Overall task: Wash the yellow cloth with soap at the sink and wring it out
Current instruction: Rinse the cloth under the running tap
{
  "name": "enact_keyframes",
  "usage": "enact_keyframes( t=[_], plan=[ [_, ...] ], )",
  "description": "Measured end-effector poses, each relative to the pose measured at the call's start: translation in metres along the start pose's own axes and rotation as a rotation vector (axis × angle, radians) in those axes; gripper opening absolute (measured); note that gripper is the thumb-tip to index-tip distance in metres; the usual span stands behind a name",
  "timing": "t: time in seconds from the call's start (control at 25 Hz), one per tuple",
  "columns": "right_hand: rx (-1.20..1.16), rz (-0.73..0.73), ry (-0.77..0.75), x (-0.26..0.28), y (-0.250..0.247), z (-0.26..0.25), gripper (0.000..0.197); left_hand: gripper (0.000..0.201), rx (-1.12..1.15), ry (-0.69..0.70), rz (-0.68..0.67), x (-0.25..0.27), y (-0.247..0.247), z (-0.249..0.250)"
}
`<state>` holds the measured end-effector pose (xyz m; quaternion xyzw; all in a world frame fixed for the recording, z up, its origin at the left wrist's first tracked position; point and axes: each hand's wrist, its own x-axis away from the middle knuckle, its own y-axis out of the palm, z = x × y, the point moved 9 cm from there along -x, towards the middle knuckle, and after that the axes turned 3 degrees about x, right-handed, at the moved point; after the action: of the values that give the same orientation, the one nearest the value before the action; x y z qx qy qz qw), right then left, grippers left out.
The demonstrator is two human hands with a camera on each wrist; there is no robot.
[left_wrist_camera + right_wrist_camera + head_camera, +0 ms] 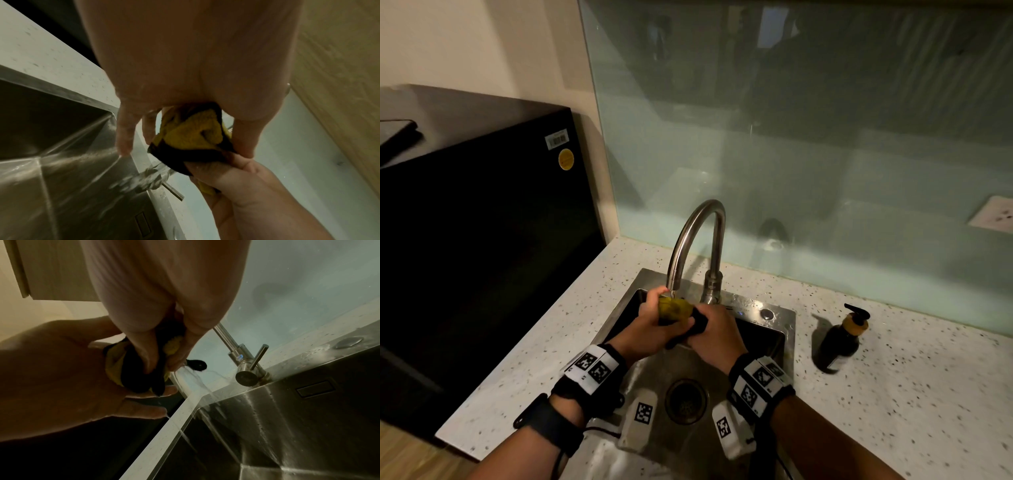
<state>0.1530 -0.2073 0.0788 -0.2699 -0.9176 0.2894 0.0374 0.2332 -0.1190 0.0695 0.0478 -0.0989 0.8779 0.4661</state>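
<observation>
— Where was the yellow cloth [675, 308]?

— Bunched between your two hands, over the back of the sink [779, 329], directly under the faucet [697, 240] spout. Its dark border showed on the right side.

— State of your hands?

— Your left hand [645, 334] gripped the cloth's left end, fingers curled round it. Your right hand [714, 337] clenched the dark end — thumb and fingers pinched it. Water ran off the cloth into the basin.

— Surroundings?

— A dark pump bottle [842, 337] stood on the speckled counter [893, 394], right of the sink.
</observation>
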Motion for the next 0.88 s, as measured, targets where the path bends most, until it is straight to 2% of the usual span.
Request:
enact_keyframes(
  t=[0.08,0.2,0.28,0.36,0.4,0.44,0.52,0.6,0.64,0.68,0.76,0.88],
  plan=[
    [-0.014,0.012,0.02,0.001,0.001,0.003,0.023,0.055,-0.003,0.014,0.012,-0.002,-0.002,-0.004],
    [-0.026,-0.018,0.007,0.001,0.009,0.0,0.035,0.03,0.019,0.022,0.095,-0.005,-0.011,-0.013],
    [-0.101,-0.043,-0.027,0.0,0.012,0.001,0.063,0.015,0.091,0.023,0.151,-0.003,-0.012,-0.014],
    [-0.146,-0.078,-0.059,0.002,0.015,-0.002,0.092,0.006,0.112,0.07,0.147,-0.001,-0.009,-0.007],
    [-0.126,-0.097,-0.073,0.004,0.016,-0.003,0.095,0.005,0.107,0.098,0.124,-0.001,-0.007,-0.004],
    [-0.094,-0.113,-0.084,0.005,0.018,-0.004,0.09,0.005,0.099,0.124,0.092,-0.001,-0.005,-0.002],
    [-0.042,-0.101,-0.1,0.008,0.017,-0.003,0.063,0.016,0.11,0.101,0.04,0.001,-0.002,-0.005],
    [0.015,-0.028,-0.097,0.007,0.01,0.004,0.028,0.044,0.119,0.008,0.019,0.003,-0.004,-0.014],
    [0.038,0.003,-0.092,0.006,0.009,0.008,0.017,0.06,0.136,-0.011,-0.011,0.004,-0.003,-0.016],
    [0.052,0.024,-0.089,0.006,0.008,0.012,0.012,0.071,0.127,-0.002,-0.039,0.005,-0.003,-0.018],
    [0.039,0.049,-0.049,0.006,0.008,0.017,0.016,0.08,0.016,0.111,-0.068,0.006,-0.006,-0.015],
    [-0.085,0.013,0.053,0.007,0.008,0.022,0.024,0.072,-0.169,0.281,-0.053,0.009,-0.009,-0.013]
  ],
)
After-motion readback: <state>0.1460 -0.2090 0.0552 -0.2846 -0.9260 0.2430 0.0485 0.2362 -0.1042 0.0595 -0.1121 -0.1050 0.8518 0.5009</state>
